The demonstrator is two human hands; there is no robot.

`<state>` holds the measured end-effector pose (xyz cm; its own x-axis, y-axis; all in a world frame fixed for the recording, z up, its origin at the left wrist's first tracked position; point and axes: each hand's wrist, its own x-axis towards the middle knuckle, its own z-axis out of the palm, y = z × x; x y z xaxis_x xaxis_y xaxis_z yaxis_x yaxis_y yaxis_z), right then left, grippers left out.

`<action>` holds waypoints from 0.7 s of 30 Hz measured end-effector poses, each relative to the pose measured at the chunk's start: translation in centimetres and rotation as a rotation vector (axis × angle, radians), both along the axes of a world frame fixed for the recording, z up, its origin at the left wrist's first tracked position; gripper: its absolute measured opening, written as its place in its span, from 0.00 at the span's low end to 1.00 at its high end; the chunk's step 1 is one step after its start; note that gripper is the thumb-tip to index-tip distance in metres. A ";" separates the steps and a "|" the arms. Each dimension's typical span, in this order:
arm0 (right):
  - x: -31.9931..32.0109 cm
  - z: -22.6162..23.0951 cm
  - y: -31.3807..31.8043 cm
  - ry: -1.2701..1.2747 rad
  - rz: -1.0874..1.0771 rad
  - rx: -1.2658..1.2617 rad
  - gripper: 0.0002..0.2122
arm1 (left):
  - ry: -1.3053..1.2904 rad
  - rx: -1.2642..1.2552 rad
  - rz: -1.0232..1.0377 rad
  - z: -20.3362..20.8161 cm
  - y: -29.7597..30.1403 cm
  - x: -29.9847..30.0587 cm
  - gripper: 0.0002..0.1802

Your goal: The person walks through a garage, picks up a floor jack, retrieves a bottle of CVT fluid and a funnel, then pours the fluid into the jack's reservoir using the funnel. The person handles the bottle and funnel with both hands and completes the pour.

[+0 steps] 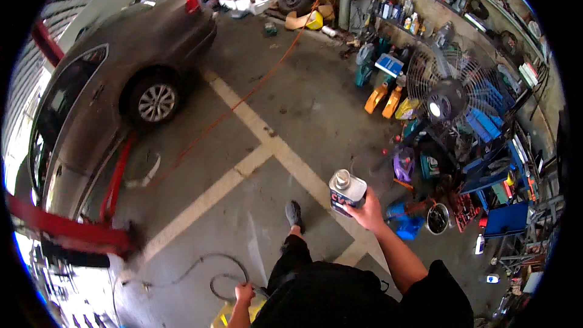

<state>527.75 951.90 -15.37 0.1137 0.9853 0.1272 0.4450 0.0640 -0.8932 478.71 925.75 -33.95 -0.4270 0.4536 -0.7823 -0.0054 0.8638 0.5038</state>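
Note:
My right hand [367,211] is wrapped round a rectangular metal can [347,189] with dark printed sides and a round metal cap on top. The can is held upright in front of me, above the floor. Low in the view, my left hand [245,293] is closed just above a yellow container [226,316], which my body and the lower edge partly hide. A dark hose [214,256] loops up to that hand and trails off leftward. What the left fingers grip is too small and hidden to make out.
A dark car [112,79] stands at the left beside red lift arms [73,229]. An orange hose [255,90] crosses the floor. On the right are a large fan [446,94], orange jugs [376,98], a purple jug [403,164], a metal bucket [446,208] and blue toolboxes [507,218].

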 end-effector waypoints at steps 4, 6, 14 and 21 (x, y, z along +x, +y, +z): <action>0.5 -2.5 10.1 -0.150 -0.156 0.013 0.32 | 0.056 0.036 -0.447 -5.7 11.7 -2.9 0.14; 2.6 -4.0 13.2 -0.127 -0.273 -0.080 0.34 | 0.025 -0.169 -0.453 -8.2 19.1 -3.6 0.14; 7.5 -7.1 25.8 -0.122 -0.652 -0.275 0.37 | 0.103 0.060 -0.276 -0.6 58.7 -10.1 0.09; 11.6 -12.0 42.6 0.038 -0.824 -0.406 0.37 | 0.148 0.200 -0.276 0.5 85.4 -4.0 0.11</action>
<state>539.31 994.50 -27.39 0.7968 0.5593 -0.2288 0.1809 -0.5821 -0.7928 474.66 1011.14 -33.46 -0.3688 0.7054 -0.6053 0.2994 0.7067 0.6411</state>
